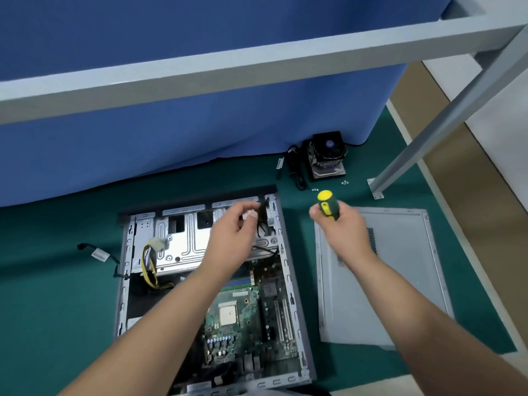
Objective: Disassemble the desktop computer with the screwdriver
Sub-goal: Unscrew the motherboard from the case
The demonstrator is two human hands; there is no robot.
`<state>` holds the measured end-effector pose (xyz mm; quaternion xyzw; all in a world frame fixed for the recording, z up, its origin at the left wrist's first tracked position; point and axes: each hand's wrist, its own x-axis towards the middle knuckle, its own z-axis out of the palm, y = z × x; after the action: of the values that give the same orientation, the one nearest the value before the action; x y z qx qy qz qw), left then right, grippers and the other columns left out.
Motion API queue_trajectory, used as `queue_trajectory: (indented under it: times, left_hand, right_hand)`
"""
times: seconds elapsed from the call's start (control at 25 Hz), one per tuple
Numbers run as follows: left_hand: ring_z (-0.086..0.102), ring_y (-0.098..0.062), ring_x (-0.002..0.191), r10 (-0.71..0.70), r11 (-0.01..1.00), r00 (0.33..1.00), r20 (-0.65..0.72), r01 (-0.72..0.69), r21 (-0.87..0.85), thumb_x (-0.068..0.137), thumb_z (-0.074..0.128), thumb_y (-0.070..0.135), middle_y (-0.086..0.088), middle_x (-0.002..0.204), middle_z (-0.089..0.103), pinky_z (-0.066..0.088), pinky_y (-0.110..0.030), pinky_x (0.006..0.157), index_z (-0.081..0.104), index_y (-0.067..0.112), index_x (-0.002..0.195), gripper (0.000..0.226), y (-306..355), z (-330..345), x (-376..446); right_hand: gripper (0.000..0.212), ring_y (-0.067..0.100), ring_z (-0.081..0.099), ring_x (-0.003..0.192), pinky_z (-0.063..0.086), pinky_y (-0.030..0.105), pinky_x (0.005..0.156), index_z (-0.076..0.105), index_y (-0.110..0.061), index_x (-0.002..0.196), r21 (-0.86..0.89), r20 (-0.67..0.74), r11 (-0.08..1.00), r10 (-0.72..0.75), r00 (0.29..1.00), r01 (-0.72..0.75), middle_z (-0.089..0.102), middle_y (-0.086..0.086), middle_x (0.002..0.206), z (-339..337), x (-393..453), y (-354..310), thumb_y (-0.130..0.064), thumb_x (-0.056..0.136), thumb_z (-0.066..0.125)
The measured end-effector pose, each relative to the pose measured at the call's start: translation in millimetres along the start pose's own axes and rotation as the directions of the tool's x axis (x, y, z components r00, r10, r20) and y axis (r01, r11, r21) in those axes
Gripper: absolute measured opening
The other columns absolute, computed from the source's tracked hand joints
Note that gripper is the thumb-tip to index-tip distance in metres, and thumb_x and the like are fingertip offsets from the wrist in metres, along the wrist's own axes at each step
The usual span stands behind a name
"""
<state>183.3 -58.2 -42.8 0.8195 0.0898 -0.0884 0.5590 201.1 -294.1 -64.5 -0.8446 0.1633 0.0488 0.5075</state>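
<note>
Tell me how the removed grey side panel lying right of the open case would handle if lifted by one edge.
The side panel looks like thin sheet metal, so probably light but likely to flex if lifted by one edge. It lies flat on the green mat, so getting fingers under its rim may be fiddly. Its folded edges could be sharp.

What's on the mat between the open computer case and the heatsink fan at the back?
In the head view, bare green mat separates the computer case from the heatsink fan, apart from a black cable bundle.

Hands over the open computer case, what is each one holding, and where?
Right hand grips the yellow-and-black screwdriver by its handle. Left hand pinches a small white cable connector at its fingertips.
</note>
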Motion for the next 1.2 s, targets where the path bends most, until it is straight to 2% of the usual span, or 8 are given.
queue_trajectory:
  times: [0.16,0.28,0.44,0.6,0.76,1.0,1.12,1.2]
  left_hand:
    - [0.02,-0.02,0.156,0.207,0.749,0.976,0.065,-0.201,0.632,0.106,0.047,0.039,0.005,0.166,0.033,0.018,-0.043,0.127,0.047,0.032,0.15,0.044,-31,-8,60]
    - [-0.004,-0.016,0.159,0.138,0.595,0.985,0.102,-0.165,0.787,0.106,0.023,0.059,0.015,0.172,0.007,-0.002,-0.047,0.127,0.022,0.044,0.16,0.056,-56,-9,79]
    - [0.004,-0.013,0.159,0.279,0.506,0.959,0.054,-0.195,0.84,0.106,0.022,0.06,0.018,0.17,0.012,0.004,-0.045,0.125,0.023,0.043,0.16,0.056,-79,-3,81]
    - [0.008,-0.011,0.158,0.329,0.487,0.944,0.023,-0.191,0.852,0.106,0.025,0.057,0.019,0.169,0.018,0.007,-0.045,0.125,0.028,0.041,0.159,0.055,-87,0,82]
    - [0.013,-0.011,0.158,0.338,0.478,0.941,0.018,-0.189,0.858,0.105,0.029,0.055,0.017,0.168,0.021,0.008,-0.046,0.125,0.031,0.04,0.158,0.055,-89,1,82]
    - [0.013,-0.009,0.157,0.324,0.512,0.945,0.034,-0.206,0.834,0.105,0.027,0.054,0.018,0.168,0.022,0.008,-0.046,0.126,0.031,0.04,0.158,0.055,-87,0,83]
    - [0.007,-0.005,0.157,0.281,0.596,0.958,0.059,-0.222,0.772,0.104,0.025,0.058,0.02,0.168,0.018,0.005,-0.045,0.126,0.033,0.04,0.158,0.057,-79,-5,81]
    - [-0.003,-0.001,0.156,0.213,0.687,0.974,0.08,-0.208,0.696,0.101,0.025,0.062,0.023,0.169,0.011,0.001,-0.044,0.126,0.033,0.042,0.157,0.061,-66,-10,80]
  right_hand:
    - [0.029,0.024,0.055,0.075,0.044,0.035,0.07,0.067,-0.004,0.088,0.004,-0.077,0.965,0.262,0.962,-0.262,0.062,0.009,0.075,-15,79,41,-0.032,0.09,0.073]
    - [0.02,0.028,0.059,0.082,0.043,0.032,0.069,0.067,-0.013,0.091,-0.065,-0.092,0.921,0.377,0.922,-0.383,0.062,0.004,0.079,-6,127,59,-0.03,0.088,0.074]
    - [0.015,0.029,0.058,0.081,0.039,0.029,0.067,0.063,-0.018,0.092,-0.283,-0.118,0.854,0.42,0.9,-0.436,0.06,0.002,0.076,19,175,69,-0.034,0.092,0.063]
    - [0.019,0.03,0.058,0.081,0.04,0.031,0.068,0.064,-0.017,0.087,-0.396,-0.109,0.845,0.345,0.932,-0.359,0.06,0.001,0.075,36,201,82,-0.034,0.094,0.062]
    - [0.012,0.026,0.059,0.078,0.035,0.028,0.055,0.067,-0.024,0.086,-0.3,-0.135,0.863,0.383,0.914,-0.406,0.058,-0.005,0.069,42,203,95,-0.034,0.091,0.067]
    - [0.019,0.027,0.057,0.074,0.038,0.028,0.059,0.061,-0.023,0.076,-0.294,-0.151,0.863,0.383,0.911,-0.411,0.056,-0.002,0.067,31,188,76,-0.036,0.091,0.065]
    - [0.014,0.017,0.046,0.059,0.033,0.026,0.051,0.062,-0.023,0.085,0.022,-0.025,0.924,0.383,0.923,-0.383,0.056,-0.002,0.069,21,154,47,-0.032,0.091,0.071]
    - [0.013,0.013,0.039,0.054,0.029,0.026,0.047,0.057,-0.023,0.101,0.353,0.128,0.856,0.355,0.926,-0.377,0.05,0.0,0.071,15,120,20,-0.03,0.098,0.067]
